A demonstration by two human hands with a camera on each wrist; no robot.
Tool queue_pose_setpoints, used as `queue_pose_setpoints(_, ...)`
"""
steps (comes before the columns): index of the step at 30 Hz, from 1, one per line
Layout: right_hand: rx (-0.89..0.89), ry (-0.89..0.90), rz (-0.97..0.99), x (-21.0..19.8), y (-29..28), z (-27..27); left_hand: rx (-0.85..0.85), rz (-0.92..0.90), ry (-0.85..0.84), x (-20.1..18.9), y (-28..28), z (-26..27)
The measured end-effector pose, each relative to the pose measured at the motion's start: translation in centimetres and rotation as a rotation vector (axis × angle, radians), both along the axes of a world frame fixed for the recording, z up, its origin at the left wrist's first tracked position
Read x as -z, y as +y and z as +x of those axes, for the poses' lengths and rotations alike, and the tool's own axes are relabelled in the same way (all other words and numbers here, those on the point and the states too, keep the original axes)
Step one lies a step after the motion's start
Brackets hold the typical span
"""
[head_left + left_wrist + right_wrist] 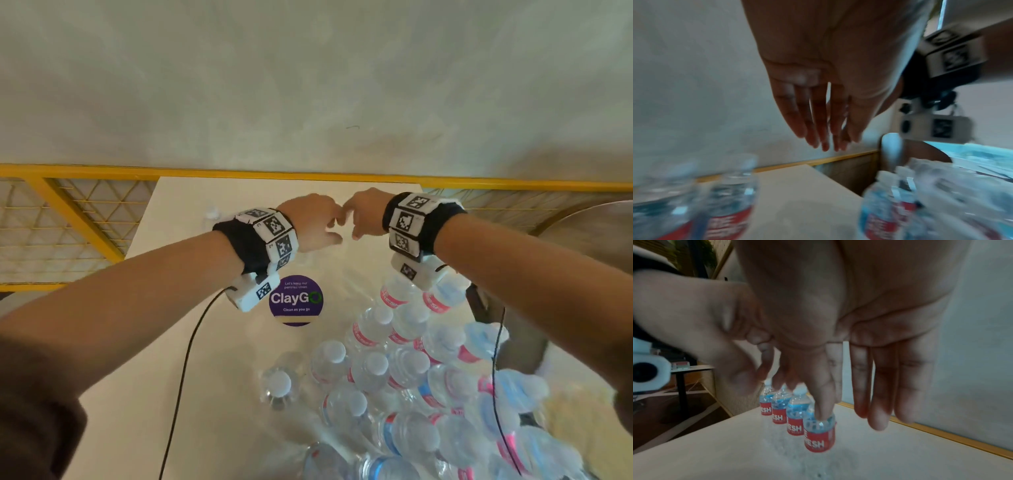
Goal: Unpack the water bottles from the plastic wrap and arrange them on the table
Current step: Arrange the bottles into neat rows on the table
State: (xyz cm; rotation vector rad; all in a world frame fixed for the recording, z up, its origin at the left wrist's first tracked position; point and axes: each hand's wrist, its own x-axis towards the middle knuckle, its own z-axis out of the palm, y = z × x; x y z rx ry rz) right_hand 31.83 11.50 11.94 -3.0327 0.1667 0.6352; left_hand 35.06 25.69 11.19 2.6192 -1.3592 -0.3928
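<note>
Many clear water bottles (394,377) with white caps and red labels stand packed together at the table's near right, with glossy clear plastic wrap (342,277) around them. One bottle (279,382) stands apart to their left. My left hand (322,222) and right hand (359,219) hang close together in the air above the far half of the table. The wrist views show the left hand (828,138) and the right hand (869,394) with fingers straight, pointing down and holding nothing. Several bottles (797,415) stand in a row near the table's far edge.
The table (171,342) is pale and carries a round purple sticker (296,299). A yellow mesh railing (308,173) runs behind it against a pale wall. A brown round surface (599,233) lies to the right. Wrist-camera cables hang over the table.
</note>
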Motion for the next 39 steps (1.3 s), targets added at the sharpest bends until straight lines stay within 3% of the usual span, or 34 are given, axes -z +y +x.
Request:
queue_pose_setpoints(5, 0.06, 0.098, -0.062, -0.2, -3.9, -5.0, 0.289, 0.151, 0.16, 1.4, -4.1, -5.7)
queue_pose_setpoints(11, 0.113, 0.18, -0.064, 1.5, -6.2, -8.7, 0.307, 0.291, 0.321, 3.7, -5.8, -7.8)
queue_pose_setpoints(17, 0.109, 0.139, -0.044, 3.7, -5.7, -8.6, 0.335, 0.303, 0.22, 4.2, -5.9, -8.4)
queue_pose_setpoints(21, 0.111, 0.115, -0.031, 3.7, -5.4, -7.4, 0.268, 0.265, 0.169, 3.9, -5.3, -6.4)
queue_pose_setpoints(32, 0.113, 0.026, 0.013, 3.2, -5.5, -1.5, -0.132, 0.18, 0.071, 3.8, -4.4, 2.1)
queue_pose_setpoints(39, 0.074, -0.003, 0.011, 4.4, -5.4, 0.7, -0.215, 0.211, 0.036, 5.0, -7.0, 3.8)
